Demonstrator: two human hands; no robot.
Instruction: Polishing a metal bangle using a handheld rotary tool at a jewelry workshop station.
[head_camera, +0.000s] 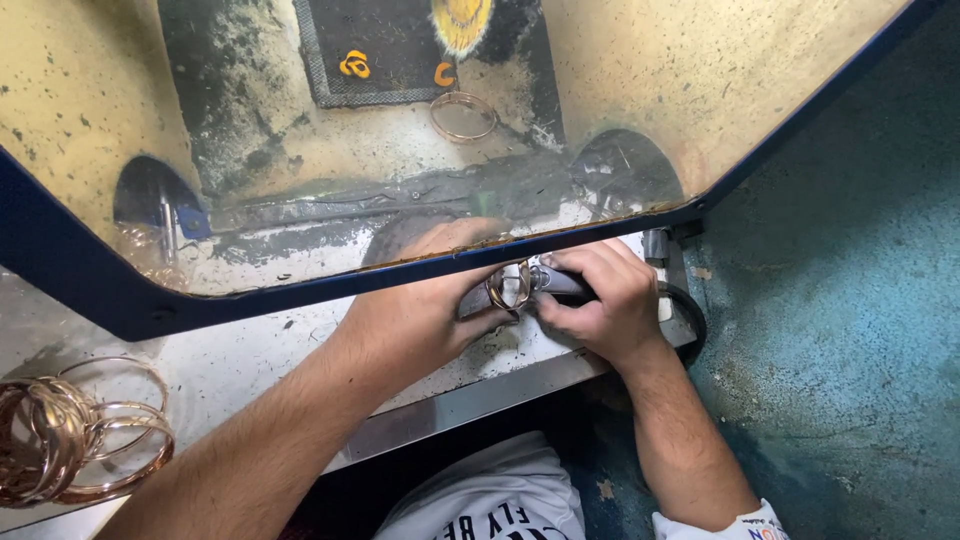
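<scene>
Two hands at a dust-caked shield over a grimy tabletop.

Under the shield, the left hand and right hand each keep a clenched grip on one gold bangle; a stack of bangles lies far left.

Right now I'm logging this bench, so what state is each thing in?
Left hand: gripping the gold-coloured metal bangle.
Right hand: closed around a dark tool handle.
Heap of gold-coloured bangles: lying loose on the bench.
Single bangle: lying flat behind the clear shield.
</scene>
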